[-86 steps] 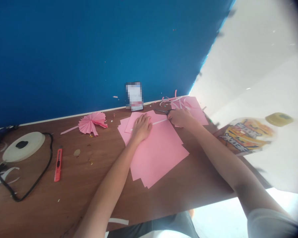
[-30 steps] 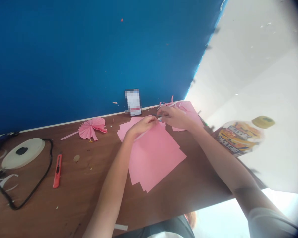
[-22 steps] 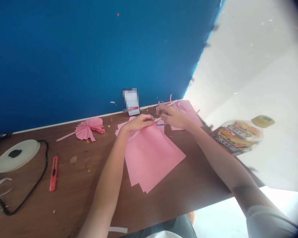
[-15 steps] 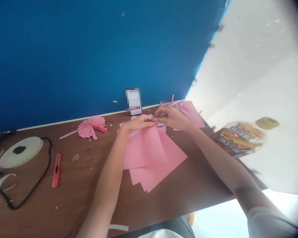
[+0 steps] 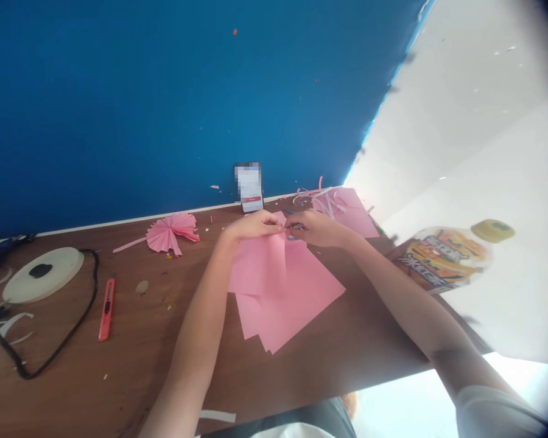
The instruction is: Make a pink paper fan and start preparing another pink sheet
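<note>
Hands nearly meet above a stack of square pink paper sheets (image 5: 308,295) on a brown wooden surface (image 5: 173,359). Thumb and fingers of the left hand (image 5: 258,225) pinch the far edge of a curving sheet of pink paper (image 5: 254,267), its body bowed over the stack. Fingers of the right hand (image 5: 313,227) curl almost closed at that same edge; whether they grip it cannot be told. Clocked from the stack, with 12 at the blue wall (image 5: 141,109), a black-edged phone (image 5: 250,187) leans at 11 and loose pink and white paper strips (image 5: 327,199) lie at 1. At 10 sits a pleated pink paper rosette (image 5: 168,234); at 9, a red plastic box cutter (image 5: 106,309), with a flat white disc (image 5: 18,288) beyond. Between 2 and 3 stands a yellow-capped bottle (image 5: 450,255).
</note>
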Action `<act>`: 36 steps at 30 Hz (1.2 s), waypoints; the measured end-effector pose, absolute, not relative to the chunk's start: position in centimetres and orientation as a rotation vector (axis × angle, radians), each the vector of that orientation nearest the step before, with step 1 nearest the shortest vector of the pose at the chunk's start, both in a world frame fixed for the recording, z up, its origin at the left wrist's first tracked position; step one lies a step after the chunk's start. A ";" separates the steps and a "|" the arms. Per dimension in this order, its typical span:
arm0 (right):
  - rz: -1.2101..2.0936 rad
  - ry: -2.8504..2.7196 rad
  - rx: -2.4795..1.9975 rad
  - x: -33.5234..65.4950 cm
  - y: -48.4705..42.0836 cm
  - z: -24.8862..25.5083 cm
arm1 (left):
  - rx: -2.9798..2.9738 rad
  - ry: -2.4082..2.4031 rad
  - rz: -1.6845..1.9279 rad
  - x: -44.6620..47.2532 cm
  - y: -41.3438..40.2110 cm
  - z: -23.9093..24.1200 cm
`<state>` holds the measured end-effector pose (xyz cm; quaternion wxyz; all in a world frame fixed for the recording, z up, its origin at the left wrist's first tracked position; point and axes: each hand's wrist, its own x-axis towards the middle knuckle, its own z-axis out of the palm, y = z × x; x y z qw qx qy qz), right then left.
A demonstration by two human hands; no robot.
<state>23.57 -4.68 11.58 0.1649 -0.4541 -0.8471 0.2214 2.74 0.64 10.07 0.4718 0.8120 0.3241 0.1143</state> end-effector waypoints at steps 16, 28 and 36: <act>0.492 -1.944 -1.158 23.2 -4.8 11.9 | 1.739 0.705 0.733 4.8 -0.2 11.0; -0.308 -2.205 -0.888 23.0 -5.1 11.6 | 1.301 0.518 0.578 4.3 0.3 9.7; -0.502 -1.974 -1.184 26.5 -4.5 13.6 | 1.775 0.384 0.138 2.4 -0.2 11.6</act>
